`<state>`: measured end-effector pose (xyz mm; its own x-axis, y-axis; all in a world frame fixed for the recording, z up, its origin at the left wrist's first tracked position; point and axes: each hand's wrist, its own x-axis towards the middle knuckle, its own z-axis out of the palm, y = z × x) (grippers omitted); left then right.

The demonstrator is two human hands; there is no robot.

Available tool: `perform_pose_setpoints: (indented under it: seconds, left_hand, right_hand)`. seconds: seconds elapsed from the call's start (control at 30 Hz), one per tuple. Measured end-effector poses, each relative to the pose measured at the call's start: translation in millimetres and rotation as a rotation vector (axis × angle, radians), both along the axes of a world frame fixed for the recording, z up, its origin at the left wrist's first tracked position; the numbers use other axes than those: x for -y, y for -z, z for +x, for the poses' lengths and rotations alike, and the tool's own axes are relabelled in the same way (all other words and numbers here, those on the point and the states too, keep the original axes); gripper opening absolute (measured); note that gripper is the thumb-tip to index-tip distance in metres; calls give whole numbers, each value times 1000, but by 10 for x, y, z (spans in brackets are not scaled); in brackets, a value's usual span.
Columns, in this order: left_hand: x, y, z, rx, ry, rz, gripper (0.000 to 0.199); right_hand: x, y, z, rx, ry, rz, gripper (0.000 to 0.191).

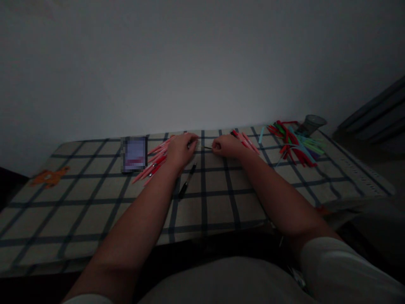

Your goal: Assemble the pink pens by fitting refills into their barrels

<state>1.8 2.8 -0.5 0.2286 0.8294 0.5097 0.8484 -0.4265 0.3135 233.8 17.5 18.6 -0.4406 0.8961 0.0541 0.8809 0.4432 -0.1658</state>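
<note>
My left hand [182, 148] is closed above the checked cloth, fingertips pinched round something small and dark that I cannot make out. Facing it, my right hand [228, 146] is closed on a thin dark rod [207, 147], whose end points toward the left hand. A gap separates the two hands. Below the left hand a black pen [187, 181] lies at a slant on the cloth. Several pink and red pens [153, 165] are heaped beside and partly behind my left hand and forearm. Several more pink and red pens [248, 142] lie just right of the right hand.
A checked tablecloth [218, 211] covers the table, which meets a plain wall. At left lies a phone-like device [135, 153], its picture blurred. Coloured strips [295, 145] are piled at right, near a see-through cup [313, 122]. An orange figure [50, 177] marks the far left.
</note>
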Motion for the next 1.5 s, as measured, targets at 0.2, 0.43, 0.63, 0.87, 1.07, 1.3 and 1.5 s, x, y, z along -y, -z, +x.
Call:
perform_pose_setpoints:
  seconds: [0.2, 0.43, 0.63, 0.87, 1.07, 1.3, 1.5]
  left_hand:
    - [-40, -12, -41, 3, -86, 47, 30]
    - [-69, -1, -62, -71, -114, 40, 32]
    - [-59, -23, -58, -86, -140, 34, 33]
    - [-52, -26, -41, -105, -126, 10, 34]
    - [-46, -18, -37, -100, -126, -24, 33]
    - [-37, -39, -16, -108, -118, -29, 36]
    - [-4, -26, 23, -219, -64, -125, 33]
  right_hand:
    - [-15, -30, 53, -190, -39, 83, 14]
    - [-65, 50, 31, -270, -86, 98, 8]
    - [-77, 38, 69, -303, -98, 109, 10]
    - [-90, 83, 50, -277, -110, 109, 8]
    - [-108, 117, 50, -279, -117, 132, 8]
    - [-105, 121, 38, -247, -120, 126, 11]
    - [-72, 135, -8, -157, -117, 56, 14]
